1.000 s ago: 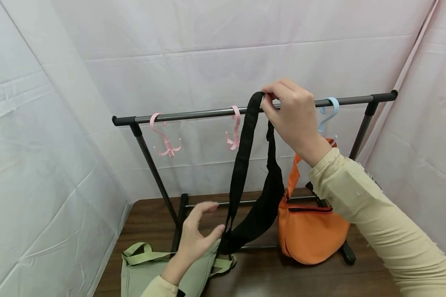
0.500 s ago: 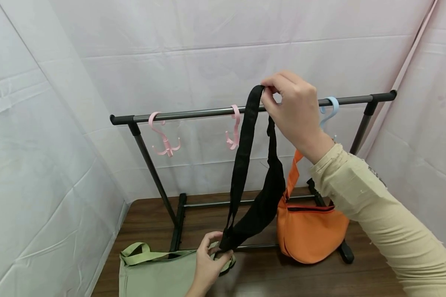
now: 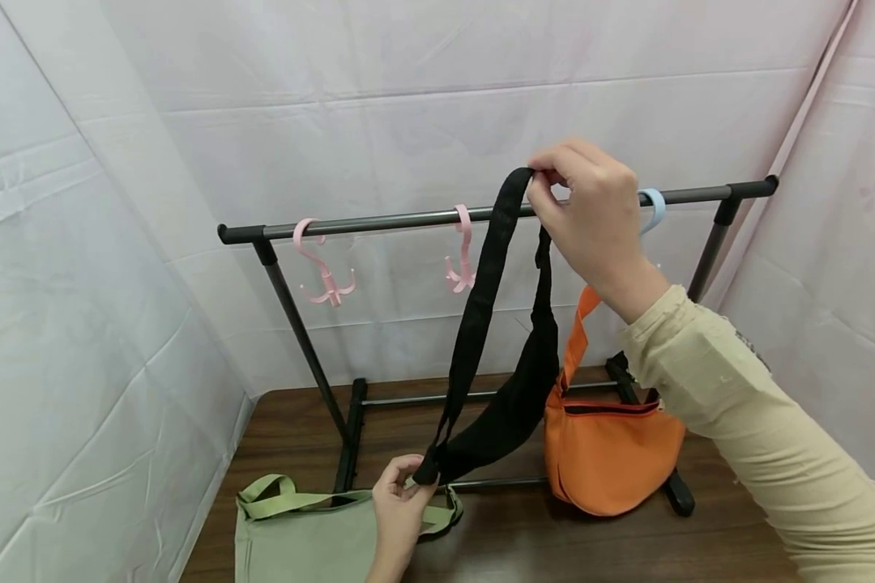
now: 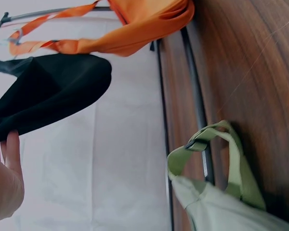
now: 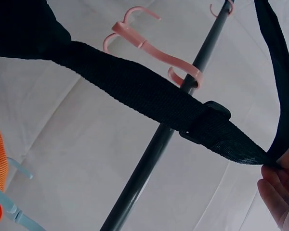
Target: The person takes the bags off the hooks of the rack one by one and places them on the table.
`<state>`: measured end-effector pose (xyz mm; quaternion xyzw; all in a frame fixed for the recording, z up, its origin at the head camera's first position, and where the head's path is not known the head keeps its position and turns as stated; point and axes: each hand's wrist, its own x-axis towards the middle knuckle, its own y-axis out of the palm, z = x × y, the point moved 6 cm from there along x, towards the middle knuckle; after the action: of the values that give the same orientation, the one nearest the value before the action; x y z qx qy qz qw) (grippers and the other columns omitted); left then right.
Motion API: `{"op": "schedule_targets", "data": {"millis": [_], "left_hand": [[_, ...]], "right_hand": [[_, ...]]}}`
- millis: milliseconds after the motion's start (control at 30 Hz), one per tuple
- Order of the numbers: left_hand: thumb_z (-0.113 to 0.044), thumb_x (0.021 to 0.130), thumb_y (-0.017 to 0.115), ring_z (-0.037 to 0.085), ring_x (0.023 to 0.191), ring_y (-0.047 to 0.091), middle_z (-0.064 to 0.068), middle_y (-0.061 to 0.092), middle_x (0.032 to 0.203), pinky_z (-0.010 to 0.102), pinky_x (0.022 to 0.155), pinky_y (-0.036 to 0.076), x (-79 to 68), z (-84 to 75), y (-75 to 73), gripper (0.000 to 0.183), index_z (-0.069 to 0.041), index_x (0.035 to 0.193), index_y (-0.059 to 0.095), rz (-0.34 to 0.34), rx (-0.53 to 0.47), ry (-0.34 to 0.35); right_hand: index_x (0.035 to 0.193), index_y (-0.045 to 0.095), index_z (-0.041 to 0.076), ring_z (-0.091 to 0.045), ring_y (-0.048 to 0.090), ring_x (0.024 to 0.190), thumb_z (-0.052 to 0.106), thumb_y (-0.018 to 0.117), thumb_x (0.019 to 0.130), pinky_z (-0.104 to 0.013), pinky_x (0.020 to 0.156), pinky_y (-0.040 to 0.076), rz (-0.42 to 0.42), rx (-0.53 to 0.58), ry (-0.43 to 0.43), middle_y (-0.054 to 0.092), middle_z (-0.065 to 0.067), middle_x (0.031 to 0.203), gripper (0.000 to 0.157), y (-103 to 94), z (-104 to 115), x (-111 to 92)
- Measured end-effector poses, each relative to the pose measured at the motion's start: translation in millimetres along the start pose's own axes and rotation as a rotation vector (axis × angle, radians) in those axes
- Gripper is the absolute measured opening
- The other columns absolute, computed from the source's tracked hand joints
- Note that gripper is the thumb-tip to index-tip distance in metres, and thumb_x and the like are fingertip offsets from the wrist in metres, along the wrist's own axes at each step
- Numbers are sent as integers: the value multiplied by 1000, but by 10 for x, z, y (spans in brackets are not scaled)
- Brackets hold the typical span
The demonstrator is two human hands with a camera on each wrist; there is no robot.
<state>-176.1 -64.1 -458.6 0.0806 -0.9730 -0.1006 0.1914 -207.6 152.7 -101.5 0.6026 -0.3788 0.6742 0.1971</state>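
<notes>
A black shoulder bag hangs in front of the rack, its long strap drawn up into a loop. At the top of that loop my right hand pinches the strap between thumb and fingers, a little above the rail. Low on the left, my left hand pinches the bag's lower end. Black cloth runs from the left fingers in the left wrist view. The right wrist view shows a slider buckle on the strap, which crosses in front of the rail there.
The dark rack rail carries a left pink hook, a middle pink hook and a light blue hook. An orange bag hangs at the right. On the wooden table, a green bag lies front left.
My left hand has come down and to the right, and now pinches the black bag's lower end. The right hand has shifted slightly up and right with the strap.
</notes>
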Motion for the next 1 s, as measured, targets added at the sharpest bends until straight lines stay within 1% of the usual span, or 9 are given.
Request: {"op": "schedule_targets", "data": {"millis": [67,133,200,333,400,533,667,800,1000], "left_hand": [[13,72,66,6,83,61,-4,62,88,20,65,52,9,-75,-42,20,3,88,59,-2,2,45],[14,73,65,6,84,61,-5,62,90,18,67,52,22,-168,-80,21,1,88,59,5,4,106],[15,73,64,6,85,62,-6,62,92,17,70,51,30,-264,-117,20,3,89,58,15,-2,168],[15,75,62,6,85,61,-3,62,93,16,73,50,27,-415,-193,18,10,91,55,39,-21,256],[16,75,61,7,84,61,0,62,94,16,72,50,17,-458,-226,18,10,91,55,46,-25,272],[16,75,61,9,84,60,4,62,93,17,70,50,-4,-513,-278,16,9,88,54,56,-37,286],[18,75,60,11,86,60,4,62,93,17,73,50,-26,-554,-312,15,11,85,52,69,-74,300],[20,74,59,11,86,60,4,62,92,19,75,50,-43,-594,-312,16,12,85,50,98,-118,328],[14,75,62,10,84,62,4,63,91,18,74,50,-60,-646,-331,16,9,83,50,92,-137,343]], "right_hand": [[81,67,-3,-17,59,68,-5,50,80,-23,61,46,1,8,15,63,-11,77,17,2,-22,-16],[81,67,-3,-18,58,69,-5,50,80,-25,62,46,18,17,45,63,-12,78,17,20,-47,-36],[82,66,-4,-20,57,70,-5,51,81,-28,63,46,62,12,78,62,-13,78,15,58,-75,-63],[85,66,-5,-22,57,71,-3,53,83,-32,64,47,180,-22,133,62,-14,79,14,158,-121,-128],[86,66,-5,-22,57,70,-3,53,83,-33,63,47,214,-35,139,61,-14,78,13,200,-138,-156],[85,66,-5,-22,57,68,-4,54,81,-33,61,46,229,-36,140,61,-14,77,13,255,-153,-199],[85,66,-5,-23,57,69,-4,54,82,-34,61,47,259,-43,148,61,-13,77,12,317,-155,-254],[86,66,-4,-23,56,67,-2,54,84,-34,59,46,315,-65,161,61,-13,78,12,383,-189,-348],[86,67,-2,-22,57,67,-1,55,84,-34,58,47,432,-93,167,64,-13,80,13,516,-275,-529]]}}
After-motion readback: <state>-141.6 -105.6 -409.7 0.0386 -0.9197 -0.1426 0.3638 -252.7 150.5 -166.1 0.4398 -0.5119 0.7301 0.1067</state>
